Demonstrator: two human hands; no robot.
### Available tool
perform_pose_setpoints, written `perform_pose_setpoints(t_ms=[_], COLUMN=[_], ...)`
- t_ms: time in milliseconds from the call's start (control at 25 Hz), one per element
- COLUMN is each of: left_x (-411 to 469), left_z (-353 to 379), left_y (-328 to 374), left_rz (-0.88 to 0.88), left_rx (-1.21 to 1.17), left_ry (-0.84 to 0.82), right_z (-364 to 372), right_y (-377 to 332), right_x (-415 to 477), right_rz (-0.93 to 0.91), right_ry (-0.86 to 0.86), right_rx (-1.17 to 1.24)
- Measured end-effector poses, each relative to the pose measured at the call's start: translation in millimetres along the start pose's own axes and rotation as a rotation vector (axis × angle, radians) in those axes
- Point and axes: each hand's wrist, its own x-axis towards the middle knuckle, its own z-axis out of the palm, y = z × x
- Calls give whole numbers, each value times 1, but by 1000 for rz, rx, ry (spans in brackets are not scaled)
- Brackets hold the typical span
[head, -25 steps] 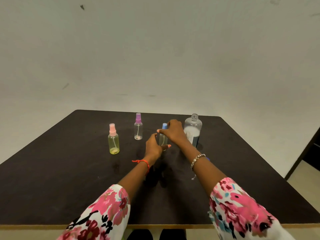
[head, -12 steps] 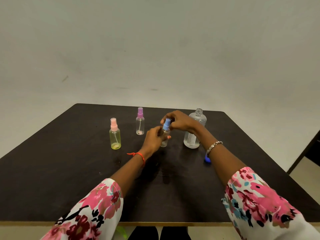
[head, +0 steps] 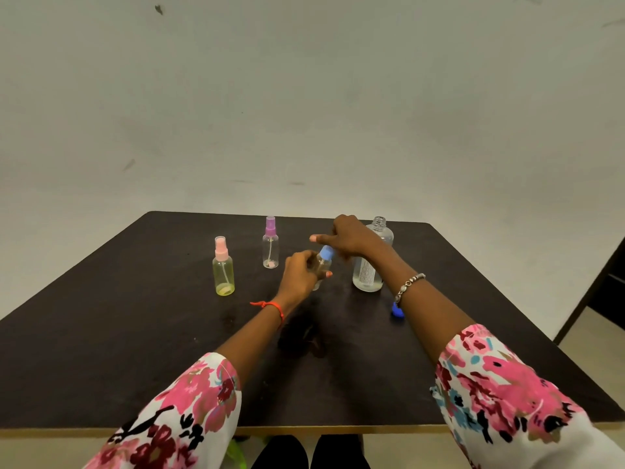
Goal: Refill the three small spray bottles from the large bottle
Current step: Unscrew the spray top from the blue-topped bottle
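Three small spray bottles stand on the dark table (head: 135, 333). The yellow one with a pink top (head: 223, 269) is at the left, and a clear one with a purple top (head: 270, 243) is behind it. My left hand (head: 301, 272) grips the body of the clear one with a blue top (head: 325, 257). My right hand (head: 348, 236) hovers just above that blue top, fingers spread, touching or nearly touching it. The large clear bottle (head: 370, 265) stands uncapped behind my right wrist, with liquid low inside.
A small blue cap (head: 397, 311) lies on the table under my right forearm. The table's front edge runs just before my sleeves. A dark furniture edge (head: 602, 282) stands at the far right, off the table.
My right hand, which held the blue spray top, has lifted off it and its fingers have spread. The left hand keeps its hold on the blue-topped bottle.
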Motion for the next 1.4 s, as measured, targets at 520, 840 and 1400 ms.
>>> perform_pose_setpoints(t_ms=[520, 840, 1400], left_x=[-4, -3, -3], left_z=[-5, -15, -13], left_y=[-1, -13, -18], left_rz=[-38, -173, -242], left_rx=[-31, -160, -127], left_ry=[-53, 71, 231], right_z=[-6, -7, 89], right_y=[1, 24, 73], right_x=[-8, -29, -72], right_rz=[-101, -217, 144], right_ry=[-72, 290, 267], right_rx=[-84, 183, 73])
